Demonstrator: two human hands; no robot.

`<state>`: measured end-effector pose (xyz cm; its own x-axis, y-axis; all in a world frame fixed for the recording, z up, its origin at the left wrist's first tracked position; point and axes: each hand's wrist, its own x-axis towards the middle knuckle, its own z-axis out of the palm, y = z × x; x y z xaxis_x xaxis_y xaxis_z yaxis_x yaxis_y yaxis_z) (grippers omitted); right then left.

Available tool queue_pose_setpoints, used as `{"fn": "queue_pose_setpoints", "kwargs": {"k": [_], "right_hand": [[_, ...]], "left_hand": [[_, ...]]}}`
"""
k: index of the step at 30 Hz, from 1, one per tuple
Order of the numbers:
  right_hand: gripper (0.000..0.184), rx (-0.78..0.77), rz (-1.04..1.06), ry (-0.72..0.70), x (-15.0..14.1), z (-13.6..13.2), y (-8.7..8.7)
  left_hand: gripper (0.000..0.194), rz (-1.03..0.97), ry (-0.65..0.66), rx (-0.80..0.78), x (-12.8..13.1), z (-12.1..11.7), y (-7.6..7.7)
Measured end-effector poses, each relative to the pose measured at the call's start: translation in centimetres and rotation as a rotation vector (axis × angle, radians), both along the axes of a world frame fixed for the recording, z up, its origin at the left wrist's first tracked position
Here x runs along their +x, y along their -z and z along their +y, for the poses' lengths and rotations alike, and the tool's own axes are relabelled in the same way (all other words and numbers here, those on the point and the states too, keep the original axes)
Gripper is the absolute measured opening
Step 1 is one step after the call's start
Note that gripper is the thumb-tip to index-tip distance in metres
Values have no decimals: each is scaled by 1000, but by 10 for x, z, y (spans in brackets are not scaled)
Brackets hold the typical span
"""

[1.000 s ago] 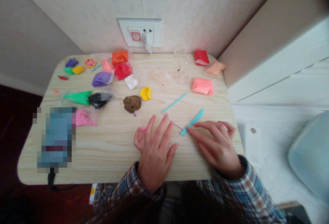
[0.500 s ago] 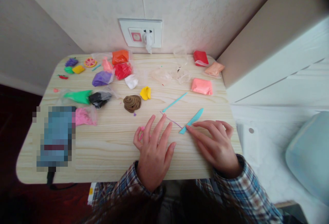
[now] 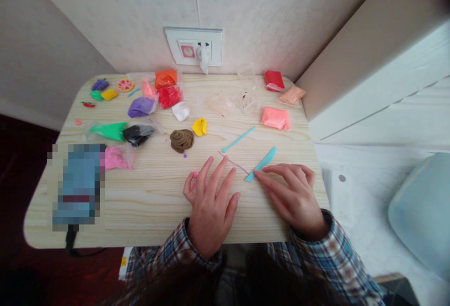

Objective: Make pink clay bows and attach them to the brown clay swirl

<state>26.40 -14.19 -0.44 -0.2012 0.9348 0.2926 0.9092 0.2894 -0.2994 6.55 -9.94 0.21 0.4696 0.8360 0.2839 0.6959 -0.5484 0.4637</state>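
My left hand [image 3: 212, 203] rests palm down on the table with its fingers spread. A fingertip is at the upper end of a thin purple strand [image 3: 237, 165], and a small pink looped piece [image 3: 194, 180] shows by its outer finger. My right hand [image 3: 293, 191] has its fingertips closed at a light-blue plastic clay knife [image 3: 265, 161], near its lower end. That knife slants across the strand's lower end. Just above the left hand lies a thin blue stick tool [image 3: 239, 139].
A coiled brown clay lump [image 3: 182, 140] and a yellow piece [image 3: 199, 127] lie beyond my left hand. Bagged clay, such as green [image 3: 110, 131] and salmon pink [image 3: 275, 118], surrounds them. A blurred phone [image 3: 79, 184] with a cable lies at the left edge. A wall socket [image 3: 194, 46] is behind.
The camera view has shifted very slightly. Both hands, the clay knife and the purple strand stay in practically the same places.
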Motion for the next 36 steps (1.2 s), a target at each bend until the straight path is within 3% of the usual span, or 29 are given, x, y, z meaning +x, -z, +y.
{"fn": "queue_pose_setpoints", "kwargs": {"k": [12, 21, 26, 36], "right_hand": [[33, -15, -14, -37, -1, 1, -2], [35, 46, 16, 72, 1, 0, 2], [36, -17, -6, -14, -1, 2, 0], [37, -29, -22, 17, -1, 2, 1]], "left_hand": [[32, -18, 4, -9, -1, 0, 0], [26, -26, 70, -10, -2, 0, -1], [26, -30, 67, -22, -2, -1, 0], [25, -46, 63, -29, -2, -1, 0]]}}
